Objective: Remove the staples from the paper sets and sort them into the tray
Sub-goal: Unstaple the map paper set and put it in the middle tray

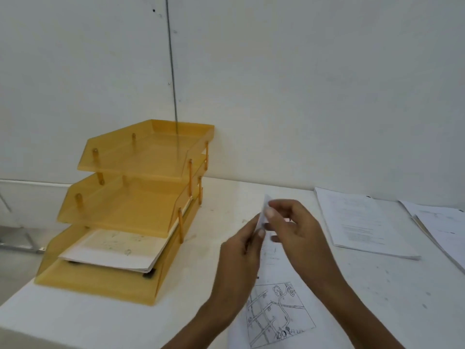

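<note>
Both hands are up over the white table (208, 217), working at the top corner of a paper set (279, 311) whose lower part, printed with a little street map, lies flat near the front edge. The left hand (240, 253) pinches the lifted corner from the left, and the right hand (297, 227) pinches the same corner with curled thumb and fingers (the staple itself is too small to make out). To the left stands the amber three-tier tray (100, 283), its back against the wall (302, 84); a pile of loose sheets (113, 248) lies in the bottom tier. Off to the right a stapled stack (362, 222) lies flat, with another stack (445, 222) just beyond it.
</note>
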`<action>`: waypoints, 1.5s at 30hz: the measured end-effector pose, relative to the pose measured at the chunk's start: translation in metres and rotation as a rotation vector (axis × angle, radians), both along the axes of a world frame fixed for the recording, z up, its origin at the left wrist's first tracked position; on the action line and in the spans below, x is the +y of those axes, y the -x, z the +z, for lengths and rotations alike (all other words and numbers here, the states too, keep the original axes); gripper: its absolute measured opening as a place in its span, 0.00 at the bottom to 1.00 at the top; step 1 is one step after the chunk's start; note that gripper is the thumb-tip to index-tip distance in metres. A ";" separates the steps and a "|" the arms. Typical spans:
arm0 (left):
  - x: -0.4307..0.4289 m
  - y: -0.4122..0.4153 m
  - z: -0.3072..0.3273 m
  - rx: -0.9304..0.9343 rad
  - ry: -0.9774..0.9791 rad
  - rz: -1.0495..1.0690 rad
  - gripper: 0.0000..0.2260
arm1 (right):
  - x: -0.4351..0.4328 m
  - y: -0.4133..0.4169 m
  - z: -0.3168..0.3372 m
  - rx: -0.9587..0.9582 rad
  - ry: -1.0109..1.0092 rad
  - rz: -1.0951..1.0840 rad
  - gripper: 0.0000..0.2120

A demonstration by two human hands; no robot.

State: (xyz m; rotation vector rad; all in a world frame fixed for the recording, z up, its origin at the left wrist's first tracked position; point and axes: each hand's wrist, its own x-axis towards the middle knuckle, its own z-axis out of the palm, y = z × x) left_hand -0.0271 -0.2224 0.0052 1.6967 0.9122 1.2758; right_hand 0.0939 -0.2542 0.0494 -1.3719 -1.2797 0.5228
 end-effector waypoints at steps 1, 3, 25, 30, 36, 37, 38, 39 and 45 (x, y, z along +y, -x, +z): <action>-0.004 -0.005 -0.001 0.018 -0.020 0.016 0.20 | 0.002 0.004 0.005 0.068 0.021 0.022 0.08; -0.009 -0.012 -0.006 0.054 -0.053 0.037 0.24 | 0.007 0.005 0.008 0.154 0.053 -0.023 0.07; -0.026 -0.001 -0.032 0.146 -0.114 0.083 0.25 | 0.004 -0.021 -0.013 0.877 0.293 0.294 0.15; -0.033 0.022 -0.007 -0.001 -0.047 0.091 0.20 | -0.002 -0.003 -0.001 0.667 0.231 0.384 0.13; -0.021 0.091 0.029 -0.348 0.243 0.179 0.16 | 0.000 0.015 0.002 -0.101 0.027 -0.022 0.18; -0.018 0.105 0.032 -0.402 0.303 0.186 0.15 | 0.001 0.013 -0.002 -0.114 0.098 -0.027 0.25; -0.016 0.118 0.036 -0.447 0.347 0.189 0.15 | 0.003 0.011 -0.006 -0.064 0.226 0.031 0.33; -0.015 0.134 0.040 -0.478 0.371 0.195 0.14 | 0.007 0.014 -0.012 0.007 0.350 0.134 0.38; 0.011 0.202 0.054 -0.480 0.424 0.332 0.13 | 0.005 0.058 -0.035 0.504 0.578 0.699 0.20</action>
